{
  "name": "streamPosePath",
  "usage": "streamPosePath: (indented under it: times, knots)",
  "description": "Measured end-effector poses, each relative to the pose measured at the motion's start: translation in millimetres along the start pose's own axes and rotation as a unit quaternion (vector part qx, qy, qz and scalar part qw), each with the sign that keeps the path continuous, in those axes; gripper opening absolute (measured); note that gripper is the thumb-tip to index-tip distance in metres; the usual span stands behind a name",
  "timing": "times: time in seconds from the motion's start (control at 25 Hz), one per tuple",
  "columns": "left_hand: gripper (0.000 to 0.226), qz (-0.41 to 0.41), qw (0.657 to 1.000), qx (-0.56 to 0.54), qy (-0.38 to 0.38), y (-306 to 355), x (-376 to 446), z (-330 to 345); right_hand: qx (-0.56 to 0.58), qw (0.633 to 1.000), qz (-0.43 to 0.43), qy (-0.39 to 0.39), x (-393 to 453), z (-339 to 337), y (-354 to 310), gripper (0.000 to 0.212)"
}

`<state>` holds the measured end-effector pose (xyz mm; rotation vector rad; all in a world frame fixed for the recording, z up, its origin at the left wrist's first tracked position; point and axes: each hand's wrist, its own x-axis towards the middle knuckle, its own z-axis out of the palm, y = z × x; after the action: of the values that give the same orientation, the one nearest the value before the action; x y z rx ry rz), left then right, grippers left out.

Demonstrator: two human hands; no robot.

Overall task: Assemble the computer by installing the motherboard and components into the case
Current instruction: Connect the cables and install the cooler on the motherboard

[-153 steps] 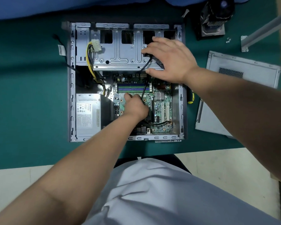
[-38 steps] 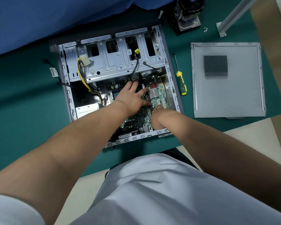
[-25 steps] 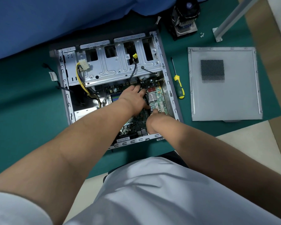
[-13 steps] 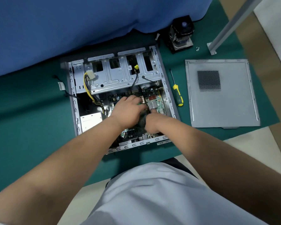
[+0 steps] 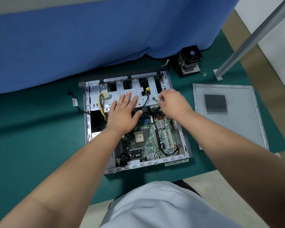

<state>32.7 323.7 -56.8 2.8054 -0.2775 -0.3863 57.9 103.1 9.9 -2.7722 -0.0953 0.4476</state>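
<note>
The case point(image 5: 184, 145) lies open on the green tabletop point(image 5: 39, 129), motherboard point(image 5: 148, 140) inside. The left hand point(image 5: 123, 112) rests flat with fingers spread on the drive cage point(image 5: 122, 89). The right hand point(image 5: 173, 104) pinches a black cable point(image 5: 155, 99) there.

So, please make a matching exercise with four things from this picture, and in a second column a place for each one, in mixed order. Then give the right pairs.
Things:
1. left hand
2. side panel
3. CPU cooler
4. motherboard

Places:
A. flat on the green mat, right of the case
B. inside the case, on its floor
C. fingers straight, over the drive cage
D. on the mat by the blue cloth, beyond the case's far right corner

Pairs: 1-C, 2-A, 3-D, 4-B
</note>
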Motion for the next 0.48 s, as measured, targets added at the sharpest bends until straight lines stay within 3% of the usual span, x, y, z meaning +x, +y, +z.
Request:
streamPosePath:
  times: [0.28,0.48]
  knots:
    - [0.072,0.001,1.0,0.02,-0.005,-4,2,3,-0.042,0.997,0.014,0.057,17,22,-12,0.017]
    - [0.075,0.001,1.0,0.016,-0.007,-5,2,4,-0.046,0.998,0.003,0.039,19,20,-5,0.019]
